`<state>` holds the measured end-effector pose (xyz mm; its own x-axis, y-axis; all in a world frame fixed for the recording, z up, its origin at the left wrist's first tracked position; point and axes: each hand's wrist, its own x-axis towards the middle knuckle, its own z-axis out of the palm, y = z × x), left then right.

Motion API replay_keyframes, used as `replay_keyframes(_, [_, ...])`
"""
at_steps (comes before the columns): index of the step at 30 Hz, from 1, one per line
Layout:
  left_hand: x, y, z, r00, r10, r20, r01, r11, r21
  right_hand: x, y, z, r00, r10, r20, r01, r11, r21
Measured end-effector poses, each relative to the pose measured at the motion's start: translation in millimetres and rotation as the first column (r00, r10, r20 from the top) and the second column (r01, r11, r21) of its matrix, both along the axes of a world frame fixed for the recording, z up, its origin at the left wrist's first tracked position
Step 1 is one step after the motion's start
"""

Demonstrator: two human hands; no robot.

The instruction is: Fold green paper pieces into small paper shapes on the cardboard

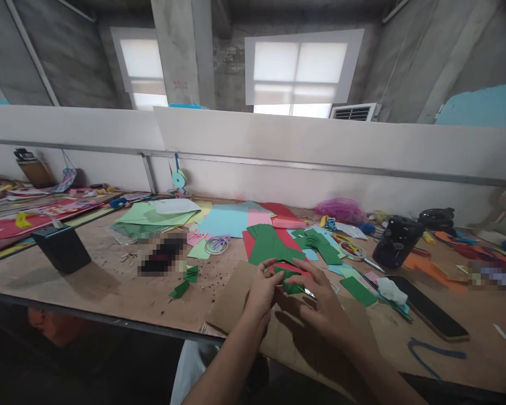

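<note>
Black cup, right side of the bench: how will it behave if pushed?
The black cup could tip if pushed high up, since it looks taller than wide. Knocked over, it may roll, as its wall looks rounded. It probably won't flex, since its sides hold an even shape; its contents are hidden, so weight is unclear.

On the table [118, 270], cardboard [231, 295] lies before paper sheets [270, 244], left of a phone [430, 310].

Tumbler [397, 243] blocks right (phone [430, 308] nearer); room beside box [63, 250].
</note>
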<state>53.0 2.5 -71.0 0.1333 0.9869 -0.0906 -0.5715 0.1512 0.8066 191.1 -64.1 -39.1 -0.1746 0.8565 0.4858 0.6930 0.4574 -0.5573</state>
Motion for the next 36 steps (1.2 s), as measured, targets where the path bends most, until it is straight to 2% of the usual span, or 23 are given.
replay_keyframes(3, [0,-1,-2.1,1.0,-0.017,0.001,0.017,1.0,0.013,-3,4,-0.4,0.998,-0.029,0.057,0.027,0.999,0.039])
replay_keyframes(10, [0,2,-2.7,0.999,0.028,-0.044,-0.028,1.0,0.0,15,-2,5.7,0.953,-0.181,-0.243,0.196,0.98,0.04])
replay_keyframes(13, [0,3,-3.3,0.999,0.033,-0.038,-0.033,0.999,0.003,26,-14,7.9,0.94,-0.225,-0.257,0.234,0.972,0.005])
replay_keyframes(15, [0,4,-3.0,0.998,0.033,-0.046,-0.032,0.999,0.004,30,-27,8.3,0.972,-0.171,-0.163,0.168,0.985,-0.035])
replay_keyframes(17, [-2,3,-2.1,0.998,0.028,-0.055,-0.028,1.0,0.001,30,-40,5.0,0.999,0.0,0.032,0.003,0.998,-0.07])
replay_keyframes(18, [-2,3,-1.3,0.998,0.022,-0.062,-0.022,1.0,0.0,29,-46,1.1,0.986,0.1,0.136,-0.091,0.993,-0.071])
replay_keyframes(20, [-4,2,0.9,0.997,0.005,-0.083,-0.005,1.0,-0.002,25,-56,-11.0,0.904,0.282,0.32,-0.268,0.959,-0.089])
replay_keyframes(21, [-4,2,2.3,0.995,-0.005,-0.097,0.004,1.0,-0.003,23,-59,-18.5,0.864,0.32,0.39,-0.314,0.946,-0.08])
replay_keyframes(23, [-5,0,5.8,0.991,-0.023,-0.128,0.023,1.0,-0.001,21,-62,-33.1,0.825,0.274,0.494,-0.307,0.952,-0.015])
replay_keyframes(26, [-6,-2,12.9,0.987,-0.044,-0.156,0.046,0.999,0.014,22,-61,-46.0,0.757,0.261,0.598,-0.322,0.947,-0.007])
replay_keyframes(29, [-5,-1,20.2,0.986,-0.047,-0.158,0.053,0.998,0.032,27,-60,-45.7,0.712,0.339,0.615,-0.383,0.921,-0.063])
replay_keyframes(31, [-3,0,23.2,0.986,-0.045,-0.163,0.054,0.998,0.046,29,-62,-39.4,0.722,0.384,0.575,-0.404,0.909,-0.1])
replay_keyframes(35, [-2,5,21.7,0.971,-0.067,-0.231,0.09,0.992,0.09,29,-62,-10.8,0.809,0.476,0.345,-0.427,0.879,-0.212])
replay_keyframes(36, [-3,6,20.3,0.964,-0.076,-0.256,0.107,0.989,0.107,29,-59,-2.0,0.87,0.423,0.252,-0.363,0.897,-0.251])
